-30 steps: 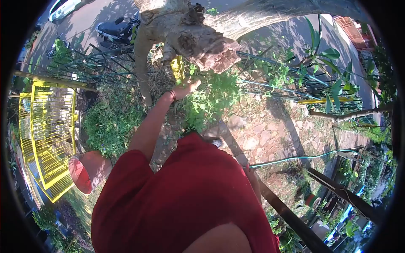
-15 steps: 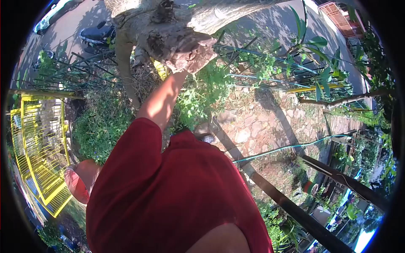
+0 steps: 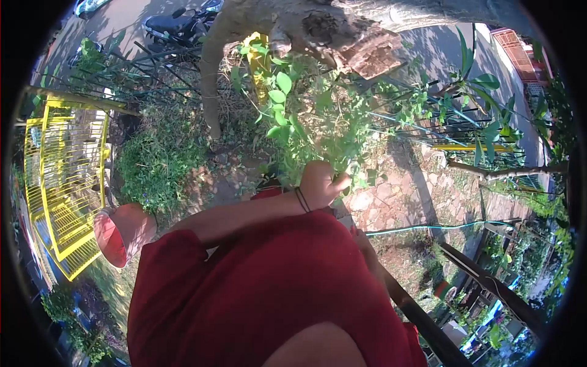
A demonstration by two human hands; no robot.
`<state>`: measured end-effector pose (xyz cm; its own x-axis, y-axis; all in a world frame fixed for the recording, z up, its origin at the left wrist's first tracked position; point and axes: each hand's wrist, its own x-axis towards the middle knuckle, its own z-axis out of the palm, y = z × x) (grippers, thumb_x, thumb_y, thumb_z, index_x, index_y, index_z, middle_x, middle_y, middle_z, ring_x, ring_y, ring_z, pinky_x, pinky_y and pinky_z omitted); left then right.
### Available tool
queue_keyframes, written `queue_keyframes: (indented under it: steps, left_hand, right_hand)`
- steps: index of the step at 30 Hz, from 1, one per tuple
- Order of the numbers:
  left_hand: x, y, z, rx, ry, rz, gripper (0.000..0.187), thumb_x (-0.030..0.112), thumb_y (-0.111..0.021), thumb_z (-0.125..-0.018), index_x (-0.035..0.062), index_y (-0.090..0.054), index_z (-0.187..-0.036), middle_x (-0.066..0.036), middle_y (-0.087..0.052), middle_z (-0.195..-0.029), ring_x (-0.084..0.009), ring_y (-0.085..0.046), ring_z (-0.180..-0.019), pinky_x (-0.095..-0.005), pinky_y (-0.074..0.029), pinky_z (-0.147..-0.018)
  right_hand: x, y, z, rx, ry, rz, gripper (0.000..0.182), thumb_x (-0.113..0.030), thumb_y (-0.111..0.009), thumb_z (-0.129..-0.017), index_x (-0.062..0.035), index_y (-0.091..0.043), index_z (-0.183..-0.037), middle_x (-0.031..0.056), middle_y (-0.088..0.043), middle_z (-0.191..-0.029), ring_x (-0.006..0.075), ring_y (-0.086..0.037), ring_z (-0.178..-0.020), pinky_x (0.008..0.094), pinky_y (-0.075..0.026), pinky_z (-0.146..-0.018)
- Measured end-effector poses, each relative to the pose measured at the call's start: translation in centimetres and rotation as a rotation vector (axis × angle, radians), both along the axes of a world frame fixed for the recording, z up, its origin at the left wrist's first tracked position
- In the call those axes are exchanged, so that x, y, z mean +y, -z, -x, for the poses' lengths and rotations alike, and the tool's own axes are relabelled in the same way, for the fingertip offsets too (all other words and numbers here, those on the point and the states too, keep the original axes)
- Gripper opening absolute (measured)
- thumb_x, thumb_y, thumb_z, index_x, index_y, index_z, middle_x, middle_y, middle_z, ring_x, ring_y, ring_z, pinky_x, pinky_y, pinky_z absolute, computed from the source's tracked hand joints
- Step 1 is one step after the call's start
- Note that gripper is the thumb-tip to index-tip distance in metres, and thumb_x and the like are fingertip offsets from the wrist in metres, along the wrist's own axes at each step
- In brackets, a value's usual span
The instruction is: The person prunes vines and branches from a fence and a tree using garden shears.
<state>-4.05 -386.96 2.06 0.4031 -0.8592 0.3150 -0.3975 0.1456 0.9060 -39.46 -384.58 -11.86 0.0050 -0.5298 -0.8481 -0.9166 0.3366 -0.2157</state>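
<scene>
In front of my red shirt, my left hand point(image 3: 319, 186), with a dark band round its wrist, is closed with fingers curled. A bunch of green leafy stems point(image 3: 306, 144) rises from it towards the tree. Over them juts the broken end of a thick tree branch point(image 3: 373, 54), its wood rough and pale. At the right edge of my shirt shows part of my right hand point(image 3: 359, 237), low beside my body; its fingers are mostly hidden.
A yellow metal gate point(image 3: 46, 196) stands at the left, and a yellow post point(image 3: 258, 70) behind the stems. Stone paving point(image 3: 400, 196) runs to the right, crossed by a green hose point(image 3: 428, 227). Dark poles point(image 3: 422, 318) slant at lower right. A parked motorcycle point(image 3: 174, 25) is beyond the fence.
My left hand has come down from behind the branch to my chest, with the leafy stems. Part of my right hand has come into view. The view has shifted.
</scene>
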Motion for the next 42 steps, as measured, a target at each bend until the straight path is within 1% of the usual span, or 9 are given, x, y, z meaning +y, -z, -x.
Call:
queue_keyframes:
  steps: [4, 12, 17, 19, 22, 25, 28, 40, 42]
  left_hand:
    - [6.7, 2.2, -2.2, -0.018, 0.175, -0.357, 0.03, 0.028, -0.067, -0.08, -0.0004, -0.061, -0.071, -0.014, -0.054, -0.055, -0.0303, -0.053, -0.049, -0.0407, -0.04, -0.049]
    - [13.3, 14.0, -14.8, 0.2, -0.072, -0.876, 0.05, 0.045, -0.051, -0.094, -0.0029, -0.061, -0.103, -0.021, -0.065, -0.084, -0.0338, -0.064, -0.08, -0.0432, -0.048, -0.075]
    - [13.1, 7.8, -21.8, 0.096, 0.121, -1.042, 0.067, 0.05, -0.054, -0.091, -0.0001, -0.045, -0.134, -0.025, -0.057, -0.124, -0.0355, -0.055, -0.115, -0.0405, -0.042, -0.098]
    - [12.2, 2.8, -23.4, -0.438, 0.069, -1.27, 0.079, 0.055, -0.059, -0.086, 0.0014, -0.038, -0.14, -0.026, -0.041, -0.141, -0.037, -0.042, -0.131, -0.0413, -0.035, -0.108]
    - [9.6, -7.0, -25.6, -0.394, -0.07, -1.127, 0.087, 0.06, -0.061, -0.082, 0.0006, -0.037, -0.141, -0.026, -0.037, -0.144, -0.0365, -0.036, -0.135, -0.0429, -0.032, -0.11]
    - [4.2, -9.7, -27.6, -0.081, -0.028, -0.781, 0.085, 0.059, -0.058, -0.086, 0.0024, -0.034, -0.144, -0.026, -0.036, -0.145, -0.0373, -0.034, -0.136, -0.0442, -0.032, -0.11]
    - [-1.9, -5.0, -28.5, -0.529, 0.075, -0.692, 0.066, 0.042, -0.053, -0.094, 0.0034, -0.034, -0.144, -0.024, -0.039, -0.144, -0.0359, -0.039, -0.134, -0.0438, -0.035, -0.108]
    - [-22.9, 15.0, -22.3, 0.818, -0.43, -0.652, 0.066, 0.06, -0.051, -0.089, 0.0, -0.062, -0.113, -0.021, -0.067, -0.107, -0.0392, -0.062, -0.098, -0.0442, -0.047, -0.089]
    - [-22.5, 13.0, -19.9, 0.314, -0.503, -0.174, 0.063, 0.055, -0.047, -0.092, -0.0047, -0.063, -0.099, -0.025, -0.066, -0.095, -0.0425, -0.062, -0.089, -0.0464, -0.047, -0.083]
  right_hand:
    - [-5.5, 5.0, 0.5, -0.093, -0.61, 0.069, 0.056, -0.046, -0.047, -0.096, 0.0089, -0.054, -0.105, 0.0283, -0.062, -0.105, 0.0398, -0.06, -0.101, 0.0454, -0.047, -0.081]
    - [-11.3, -0.1, -5.7, -0.27, -0.298, 0.243, 0.048, -0.043, -0.063, -0.087, 0.0031, -0.05, -0.078, 0.0075, -0.045, -0.067, 0.0189, -0.044, -0.069, 0.0397, -0.038, -0.066]
    - [-10.9, -0.1, -3.2, -0.203, -0.298, 0.197, 0.052, -0.046, -0.063, -0.086, 0.0045, -0.054, -0.081, 0.0086, -0.049, -0.068, 0.0187, -0.047, -0.07, 0.0368, -0.041, -0.066]
    - [-10.1, -0.3, -1.7, -0.186, -0.223, 0.194, 0.054, -0.048, -0.064, -0.085, 0.0049, -0.057, -0.08, 0.0093, -0.05, -0.068, 0.0194, -0.049, -0.068, 0.0369, -0.042, -0.066]
    - [-9.2, 1.0, 1.5, -0.056, -0.163, -0.003, 0.078, -0.055, -0.07, -0.075, 0.0099, -0.055, -0.115, 0.0228, -0.064, -0.106, 0.0304, -0.062, -0.101, 0.0384, -0.047, -0.087]
    - [-7.3, 2.5, 3.5, 0.015, -0.137, -0.073, 0.077, -0.055, -0.071, -0.074, 0.0109, -0.057, -0.112, 0.0208, -0.066, -0.102, 0.0301, -0.064, -0.096, 0.0383, -0.048, -0.082]
    - [-5.6, 4.8, 5.9, 0.021, -0.114, -0.047, 0.072, -0.053, -0.071, -0.075, 0.0093, -0.059, -0.109, 0.0193, -0.066, -0.099, 0.0294, -0.064, -0.09, 0.0388, -0.049, -0.081]
    - [-0.6, -3.2, 1.4, 0.022, 0.105, 0.076, 0.082, -0.055, -0.065, -0.076, 0.0061, -0.049, -0.128, 0.0289, -0.054, -0.127, 0.0398, -0.051, -0.121, 0.0437, -0.04, -0.1]
    - [0.4, -2.4, 3.0, 0.008, 0.12, 0.065, 0.081, -0.055, -0.065, -0.076, 0.006, -0.049, -0.128, 0.0286, -0.055, -0.126, 0.0394, -0.052, -0.12, 0.0435, -0.04, -0.1]
